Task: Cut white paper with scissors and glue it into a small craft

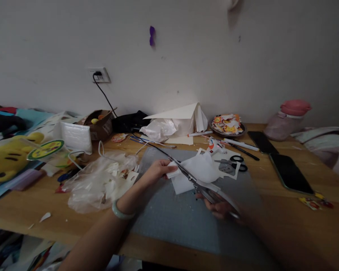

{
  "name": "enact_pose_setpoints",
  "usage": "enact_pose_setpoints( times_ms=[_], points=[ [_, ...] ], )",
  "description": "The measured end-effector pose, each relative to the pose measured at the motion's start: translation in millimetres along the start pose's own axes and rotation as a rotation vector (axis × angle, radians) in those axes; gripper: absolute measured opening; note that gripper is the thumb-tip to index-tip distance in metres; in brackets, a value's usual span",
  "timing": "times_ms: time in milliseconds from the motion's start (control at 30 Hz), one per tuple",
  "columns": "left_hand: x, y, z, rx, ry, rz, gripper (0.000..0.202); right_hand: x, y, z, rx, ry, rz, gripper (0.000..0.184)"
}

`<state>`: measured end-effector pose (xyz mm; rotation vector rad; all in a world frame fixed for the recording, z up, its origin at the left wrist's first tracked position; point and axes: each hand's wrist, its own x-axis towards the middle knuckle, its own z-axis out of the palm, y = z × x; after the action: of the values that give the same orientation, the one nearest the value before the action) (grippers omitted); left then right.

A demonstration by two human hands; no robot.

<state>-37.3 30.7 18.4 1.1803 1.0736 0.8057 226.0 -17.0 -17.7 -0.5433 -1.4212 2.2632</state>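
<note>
My left hand [157, 169] pinches the left edge of a white sheet of paper [199, 169] above the grey mat [183, 222]; a pale green bangle sits on that wrist. My right hand [222, 208], blurred by motion, is closed round the handles of metal scissors [194, 181]. Their long blades point up and left and lie across the sheet near my left fingers. More white paper lies under the sheet.
A clear plastic bag of paper scraps [101, 184] lies left of the mat. Black-handled scissors [238, 162], pens [241, 145], a plate of stickers [227, 124], two dark phones [290, 174], a pink bottle [288, 118] and a yellow plush toy [9, 156] stand around.
</note>
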Motion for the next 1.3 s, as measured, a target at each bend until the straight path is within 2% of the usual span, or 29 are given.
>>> enact_pose_setpoints(
  times_ms=[167,400,633,767,900,1033,1133,1200,1300],
  points=[
    [0,-1,-0.4,-0.006,-0.004,0.008,0.028,-1,-3,2,-0.075,0.044,0.015,0.054],
    [1,-2,-1.6,-0.024,-0.017,0.014,0.027,-1,6,0,-0.021,0.065,0.020,0.053],
    [1,-3,-0.3,0.009,-0.040,-0.004,0.027,0,2,3,-0.010,0.100,0.049,0.055],
    [1,-5,2.7,-0.001,-0.057,-0.010,0.027,-1,0,2,0.004,0.038,-0.003,0.065],
    [2,-6,4.9,-0.026,-0.039,0.017,0.027,-4,-2,2,0.015,-0.011,-0.072,0.062],
    [1,-15,17.1,-0.023,-0.001,0.044,0.032,-4,-6,4,0.031,0.018,-0.036,0.056],
    [-4,-22,32.6,0.012,-0.106,-0.014,0.037,-1,-5,6,0.007,0.060,0.018,0.054],
    [-8,-23,41.0,0.040,-0.137,-0.019,0.036,0,-1,6,-0.019,0.063,-0.005,0.058],
    [-12,-21,44.6,0.001,-0.067,0.032,0.035,1,5,3,-0.020,0.017,-0.061,0.061]
  ],
)
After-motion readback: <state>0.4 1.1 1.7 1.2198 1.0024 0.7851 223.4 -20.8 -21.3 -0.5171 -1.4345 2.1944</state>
